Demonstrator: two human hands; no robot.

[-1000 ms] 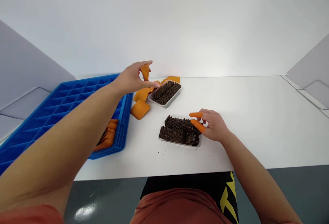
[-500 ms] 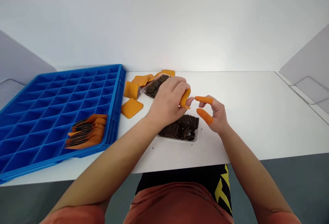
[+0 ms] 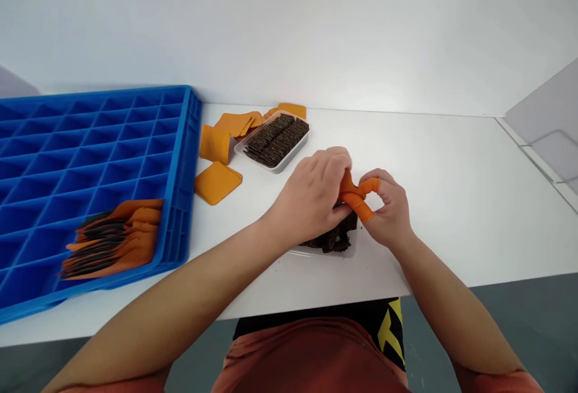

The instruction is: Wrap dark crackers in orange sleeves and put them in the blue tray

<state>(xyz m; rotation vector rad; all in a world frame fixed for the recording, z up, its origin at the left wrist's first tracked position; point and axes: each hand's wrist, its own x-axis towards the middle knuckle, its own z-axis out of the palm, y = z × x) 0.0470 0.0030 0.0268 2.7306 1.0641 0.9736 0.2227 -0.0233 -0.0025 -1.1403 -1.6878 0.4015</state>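
My left hand (image 3: 311,194) is closed on a bent orange soft square piece (image 3: 347,183), held above a clear plastic tray of thin dark brown pieces (image 3: 332,239). Orange finger covers (image 3: 359,207) sit on the thumb and index finger of my right hand (image 3: 392,206). Those two fingertips pinch together at the right edge of the orange piece. Whether a dark piece is between them is hidden. My left hand and forearm cover much of the near tray.
A second plastic tray (image 3: 283,166) holds rows of dark thin pieces. Loose orange squares (image 3: 218,183) lie beside and behind it. At the left stands a blue compartment crate (image 3: 178,158); its near right corner holds orange pieces with dark pieces among them (image 3: 121,236).
My right hand has moved left and its covered fingertips have closed at the orange piece. My left hand has shifted right and down with it. The view has turned slightly right.
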